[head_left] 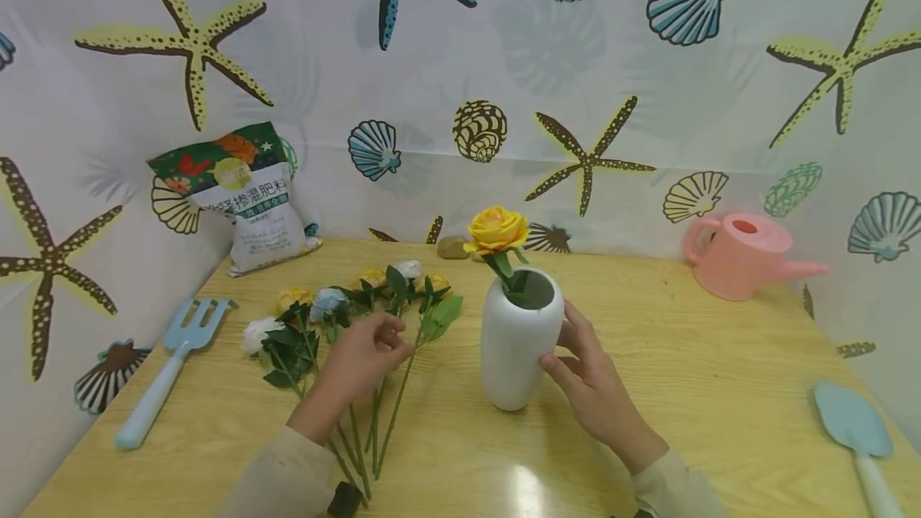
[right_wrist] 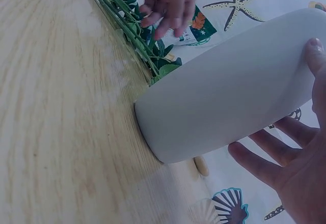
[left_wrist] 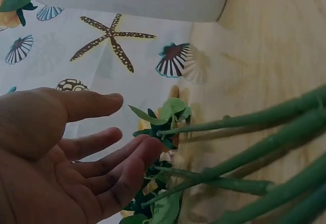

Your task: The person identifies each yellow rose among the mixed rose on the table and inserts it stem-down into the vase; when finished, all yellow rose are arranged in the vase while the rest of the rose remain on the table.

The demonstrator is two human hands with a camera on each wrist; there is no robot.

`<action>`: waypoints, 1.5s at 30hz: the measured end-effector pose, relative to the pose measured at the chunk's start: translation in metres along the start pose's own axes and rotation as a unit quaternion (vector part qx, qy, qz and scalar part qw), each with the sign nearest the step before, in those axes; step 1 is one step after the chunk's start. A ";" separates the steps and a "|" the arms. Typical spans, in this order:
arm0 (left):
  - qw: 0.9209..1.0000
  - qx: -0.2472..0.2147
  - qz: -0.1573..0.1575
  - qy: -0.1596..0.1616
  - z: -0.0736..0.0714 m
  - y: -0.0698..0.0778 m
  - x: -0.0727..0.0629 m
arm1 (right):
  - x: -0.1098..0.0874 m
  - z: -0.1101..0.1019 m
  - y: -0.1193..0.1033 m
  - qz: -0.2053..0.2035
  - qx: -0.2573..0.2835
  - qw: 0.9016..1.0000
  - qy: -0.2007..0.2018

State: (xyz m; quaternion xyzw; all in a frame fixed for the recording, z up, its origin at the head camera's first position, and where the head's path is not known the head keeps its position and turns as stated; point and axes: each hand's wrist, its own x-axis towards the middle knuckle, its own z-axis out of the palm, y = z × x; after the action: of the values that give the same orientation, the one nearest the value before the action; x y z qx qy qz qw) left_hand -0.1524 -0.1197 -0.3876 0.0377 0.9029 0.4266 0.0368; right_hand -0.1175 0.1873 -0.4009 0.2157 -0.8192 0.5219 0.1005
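Vase [head_left: 514, 350]: stood on the desk [head_left: 446, 438], between the two hands, with one yellow rose [head_left: 498, 230] in its mouth. The right hand [head_left: 593, 390] gripped its side, thumb and fingers spread around the wall. The left hand [head_left: 363, 358], fingers loosely bent and holding nothing, was positioned over the loose flowers [head_left: 288, 342]; contact with them could not be determined. These lay left of the vase, stems toward the person. Farther left lay the fork [head_left: 154, 402], with the bag [head_left: 262, 214] behind. The watering can [head_left: 741, 262] and trowel [head_left: 856, 422] were at right.
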 end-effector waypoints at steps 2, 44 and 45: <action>0.999 0.024 -0.010 -0.031 0.005 -0.006 0.001 | -0.001 0.000 0.000 -0.001 0.000 1.000 0.001; 0.795 -0.519 0.174 0.262 0.000 0.096 -0.026 | 0.001 0.002 0.001 -0.002 -0.006 1.000 0.010; 0.783 -0.526 0.191 0.273 0.000 0.099 -0.027 | 0.001 0.001 0.001 -0.001 -0.006 1.000 0.010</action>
State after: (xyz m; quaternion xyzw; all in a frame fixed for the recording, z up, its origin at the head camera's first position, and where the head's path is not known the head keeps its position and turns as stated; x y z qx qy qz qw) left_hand -0.1223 -0.0593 -0.3103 0.0661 0.4849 0.8263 -0.2788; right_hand -0.1187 0.1861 -0.4018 0.2104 -0.8211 0.5190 0.1101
